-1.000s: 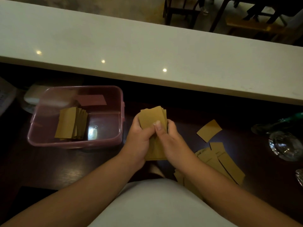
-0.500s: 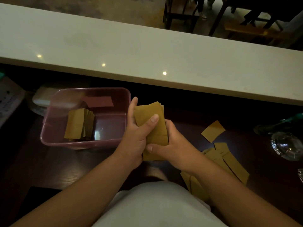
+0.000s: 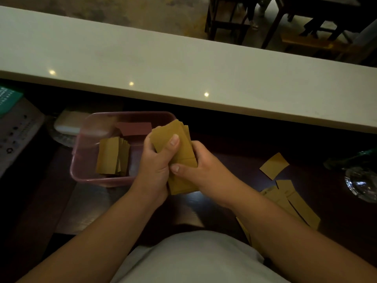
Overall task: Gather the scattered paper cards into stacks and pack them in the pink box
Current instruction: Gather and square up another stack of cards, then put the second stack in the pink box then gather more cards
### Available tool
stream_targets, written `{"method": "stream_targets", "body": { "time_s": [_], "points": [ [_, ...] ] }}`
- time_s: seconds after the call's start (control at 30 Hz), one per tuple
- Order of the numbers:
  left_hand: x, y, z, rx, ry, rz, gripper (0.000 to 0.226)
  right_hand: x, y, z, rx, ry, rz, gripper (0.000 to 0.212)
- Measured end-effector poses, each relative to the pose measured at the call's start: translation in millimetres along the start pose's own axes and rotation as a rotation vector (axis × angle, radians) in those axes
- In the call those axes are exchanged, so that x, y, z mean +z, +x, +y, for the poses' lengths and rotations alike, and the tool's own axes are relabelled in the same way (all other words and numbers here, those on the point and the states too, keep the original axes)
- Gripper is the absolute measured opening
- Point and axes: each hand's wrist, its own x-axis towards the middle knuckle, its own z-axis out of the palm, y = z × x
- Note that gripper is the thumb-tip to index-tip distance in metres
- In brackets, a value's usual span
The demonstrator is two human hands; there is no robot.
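Cards lie stacked in the pink box at left, long edges running away from me. Just right of it, my left hand and right hand both clamp one stack, tilted slightly leftward. Loose cards lie scattered on the table at right.

— Where's the pink box?
— Left on the dark bench, open, translucent, with a fanned stack of tan cards lying flat inside and one reddish card near its far wall.
— And the rest?
— A held stack sits upright between both hands beside the box. Loose cards lie scattered to the right, one set apart.
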Motion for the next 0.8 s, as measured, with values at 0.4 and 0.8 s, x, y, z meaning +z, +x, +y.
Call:
{"method": "stream_targets", "body": {
  "time_s": [0.4,0.8],
  "points": [
    [-86,17,64,-0.126,-0.033,0.05,0.05,75,70,-44,-0.014,0.013,-0.052,0.038],
    [-180,55,86,0.266,0.993,0.305,0.078,114,164,5,0.489,0.019,0.136,0.031]
  ]
}}
